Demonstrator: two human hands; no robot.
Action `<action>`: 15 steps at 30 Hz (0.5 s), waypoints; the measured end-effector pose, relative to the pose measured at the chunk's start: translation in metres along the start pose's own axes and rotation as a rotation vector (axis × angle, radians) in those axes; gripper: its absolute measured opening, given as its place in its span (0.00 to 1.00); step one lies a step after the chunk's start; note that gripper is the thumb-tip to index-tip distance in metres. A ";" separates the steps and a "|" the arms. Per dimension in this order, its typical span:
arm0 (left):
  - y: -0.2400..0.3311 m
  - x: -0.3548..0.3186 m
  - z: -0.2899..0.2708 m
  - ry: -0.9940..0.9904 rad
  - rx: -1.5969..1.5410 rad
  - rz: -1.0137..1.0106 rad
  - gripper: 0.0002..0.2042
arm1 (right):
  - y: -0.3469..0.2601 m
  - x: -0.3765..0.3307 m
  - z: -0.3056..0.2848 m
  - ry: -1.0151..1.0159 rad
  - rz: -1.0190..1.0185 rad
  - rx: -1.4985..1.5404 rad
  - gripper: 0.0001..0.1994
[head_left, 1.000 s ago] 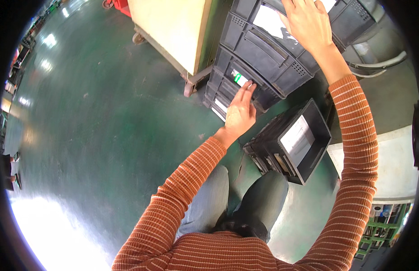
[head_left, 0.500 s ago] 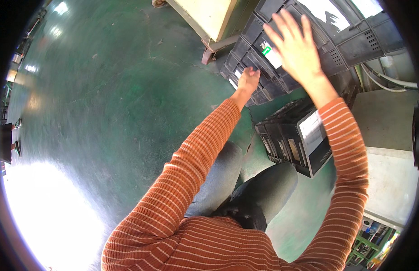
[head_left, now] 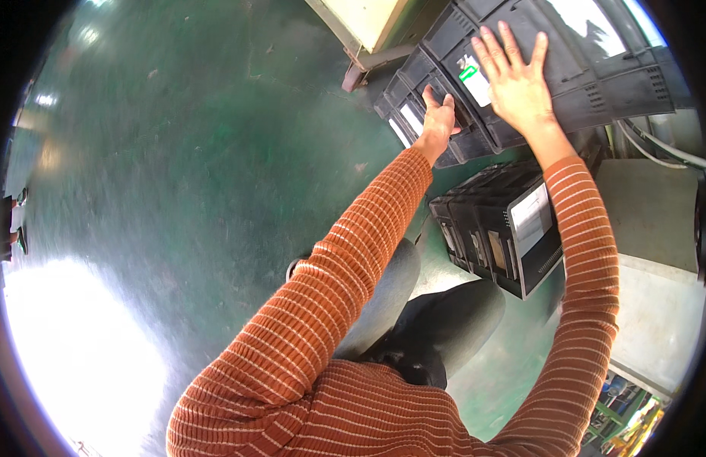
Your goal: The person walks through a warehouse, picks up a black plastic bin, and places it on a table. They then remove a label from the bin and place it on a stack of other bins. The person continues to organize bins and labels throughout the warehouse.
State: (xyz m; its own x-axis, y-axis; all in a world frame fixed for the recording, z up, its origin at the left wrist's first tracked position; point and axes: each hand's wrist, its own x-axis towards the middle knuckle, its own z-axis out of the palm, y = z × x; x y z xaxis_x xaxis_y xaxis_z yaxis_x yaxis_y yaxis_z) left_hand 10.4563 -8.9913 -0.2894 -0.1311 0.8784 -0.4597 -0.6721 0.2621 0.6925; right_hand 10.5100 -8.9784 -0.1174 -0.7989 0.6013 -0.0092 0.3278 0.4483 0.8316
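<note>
Here both hands (head_left: 513, 84) press a ribbed black plastic crate (head_left: 589, 68).

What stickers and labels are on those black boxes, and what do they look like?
Label with green mark: white rectangle on the upper black crate, just left of the right hand.
Small white labels: narrow strips on the lower crate's end, left of the left hand.
Pale panel: whitish rectangle on the side of the near black bin.
</note>
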 end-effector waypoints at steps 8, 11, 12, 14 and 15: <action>0.000 -0.002 -0.007 -0.020 0.014 0.045 0.30 | 0.059 0.001 -0.009 0.115 0.035 0.016 0.32; 0.000 -0.002 -0.004 -0.012 0.006 0.039 0.30 | 0.060 0.001 -0.007 0.129 0.017 0.001 0.33; 0.000 -0.003 -0.003 0.001 0.005 0.036 0.30 | 0.058 0.002 -0.010 0.153 0.006 -0.014 0.33; 0.001 -0.002 -0.004 -0.001 0.002 0.030 0.30 | 0.044 0.002 -0.013 0.089 0.027 -0.033 0.30; 0.001 -0.001 -0.006 -0.015 0.001 0.027 0.30 | 0.037 0.003 -0.009 0.032 0.041 -0.057 0.33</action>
State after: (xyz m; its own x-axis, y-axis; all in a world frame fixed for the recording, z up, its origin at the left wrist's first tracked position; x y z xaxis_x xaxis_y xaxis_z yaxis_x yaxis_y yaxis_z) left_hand 10.4513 -8.9939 -0.2917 -0.1377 0.8910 -0.4326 -0.6681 0.2389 0.7047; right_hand 10.5148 -8.9661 -0.0820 -0.8015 0.5965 0.0427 0.3322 0.3847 0.8612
